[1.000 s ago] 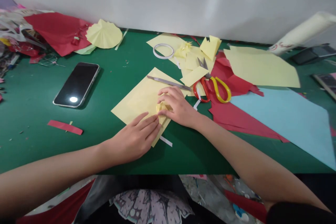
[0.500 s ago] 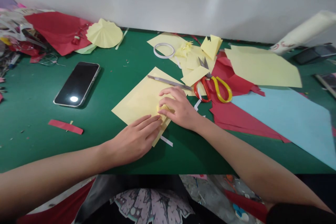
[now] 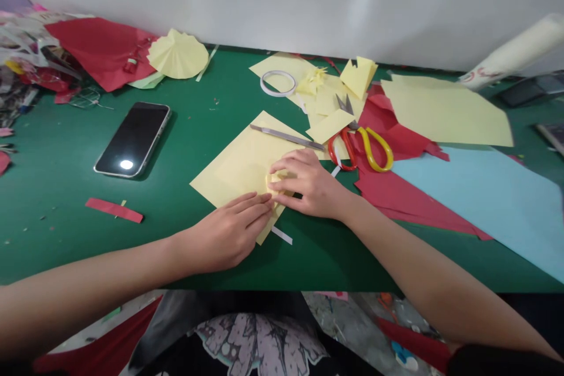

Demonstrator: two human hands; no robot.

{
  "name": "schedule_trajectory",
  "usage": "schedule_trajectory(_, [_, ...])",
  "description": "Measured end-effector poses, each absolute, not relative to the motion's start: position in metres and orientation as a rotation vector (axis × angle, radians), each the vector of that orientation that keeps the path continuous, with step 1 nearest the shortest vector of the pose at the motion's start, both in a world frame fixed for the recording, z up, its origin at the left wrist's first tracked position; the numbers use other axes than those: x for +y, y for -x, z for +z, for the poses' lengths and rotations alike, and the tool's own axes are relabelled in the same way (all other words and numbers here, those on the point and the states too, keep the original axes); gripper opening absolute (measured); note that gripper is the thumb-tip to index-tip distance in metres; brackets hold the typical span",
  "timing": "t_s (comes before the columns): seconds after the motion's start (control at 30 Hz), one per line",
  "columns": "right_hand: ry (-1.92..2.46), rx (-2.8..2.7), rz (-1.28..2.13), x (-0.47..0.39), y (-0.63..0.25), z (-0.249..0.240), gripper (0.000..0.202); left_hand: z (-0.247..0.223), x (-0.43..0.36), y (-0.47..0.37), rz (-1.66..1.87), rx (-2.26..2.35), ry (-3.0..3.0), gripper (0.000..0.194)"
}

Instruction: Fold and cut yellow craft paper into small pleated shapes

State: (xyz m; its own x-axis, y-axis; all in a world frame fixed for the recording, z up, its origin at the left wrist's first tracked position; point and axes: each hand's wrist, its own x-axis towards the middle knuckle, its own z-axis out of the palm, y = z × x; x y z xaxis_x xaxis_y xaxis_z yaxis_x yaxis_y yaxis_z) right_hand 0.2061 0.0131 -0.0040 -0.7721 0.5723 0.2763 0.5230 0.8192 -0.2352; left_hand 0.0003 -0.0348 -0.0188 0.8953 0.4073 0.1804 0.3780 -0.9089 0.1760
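A pale yellow sheet of paper (image 3: 238, 158) lies at an angle on the green table. My left hand (image 3: 233, 229) rests flat across its near edge, fingers stretched out and together, the tips beside a small folded piece of yellow paper (image 3: 275, 179). Curled around that folded piece are the fingers of my right hand (image 3: 306, 185), which hide much of it. A slim metal blade-like tool (image 3: 286, 136) lies across the sheet just beyond my right hand. From under the sheet's near corner a white strip (image 3: 282, 235) sticks out.
Scissors (image 3: 374, 150) with red and yellow handles lie on red paper at right, near blue paper (image 3: 484, 188). A tape roll (image 3: 278, 83) and yellow scraps sit behind. A phone (image 3: 133, 141), a red strip (image 3: 114, 210) and a pleated yellow paper circle (image 3: 178, 56) are at left.
My right hand's fingers have shifted slightly over the small folded paper, with the thumb lower and more stretched. My left hand stays nearly still. The whole view has moved a little.
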Motion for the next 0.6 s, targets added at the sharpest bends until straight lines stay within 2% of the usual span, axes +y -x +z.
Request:
schedule_trajectory(0.17, [0.838, -2.748, 0.299, 0.016, -0.212, -0.003, 0.021, -0.018, -0.032, 0.002, 0.349, 0.577, -2.886, 0.043])
schedule_trajectory(0.4, [0.959, -2.550, 0.329, 0.017, -0.213, -0.006, 0.022, -0.015, -0.023, 0.002, 0.335, 0.608, -2.844, 0.036])
schedule_trajectory(0.6, [1.019, -2.569, 0.414, 0.017, -0.217, -0.002, 0.015, -0.015, -0.019, 0.003, 0.299, 0.596, -2.838, 0.035])
